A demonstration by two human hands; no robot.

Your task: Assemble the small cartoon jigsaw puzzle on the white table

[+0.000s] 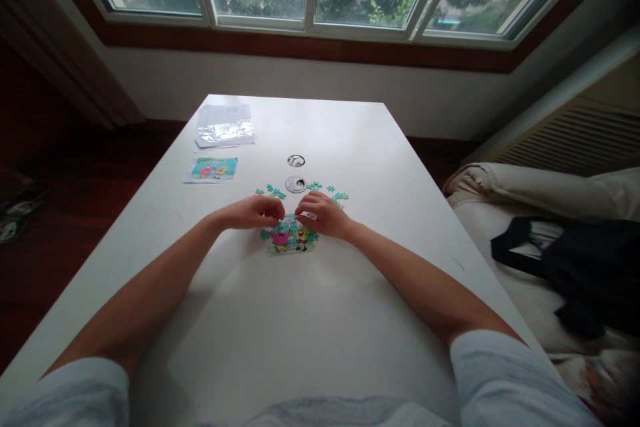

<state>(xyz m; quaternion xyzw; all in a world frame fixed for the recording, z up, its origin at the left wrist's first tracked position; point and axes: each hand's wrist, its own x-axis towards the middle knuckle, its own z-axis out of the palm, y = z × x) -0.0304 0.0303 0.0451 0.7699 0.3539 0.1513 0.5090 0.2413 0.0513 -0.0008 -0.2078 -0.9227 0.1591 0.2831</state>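
A small, partly built cartoon jigsaw puzzle point(291, 238) lies on the white table point(280, 320). Both hands rest at its top edge, fingers curled inward. My left hand point(254, 212) is pinched closed at the puzzle's upper left, touching teal pieces. My right hand point(324, 215) is closed on a small pale puzzle piece point(309, 215) at the upper right. Several loose teal pieces point(273, 191) lie scattered just beyond the hands.
A picture card point(213, 169) and a clear plastic bag on paper point(224, 128) lie at the far left of the table. A round cable hole point(296, 161) and its cap point(295, 183) sit mid-table. A black bag point(580, 267) lies on a cushion to the right.
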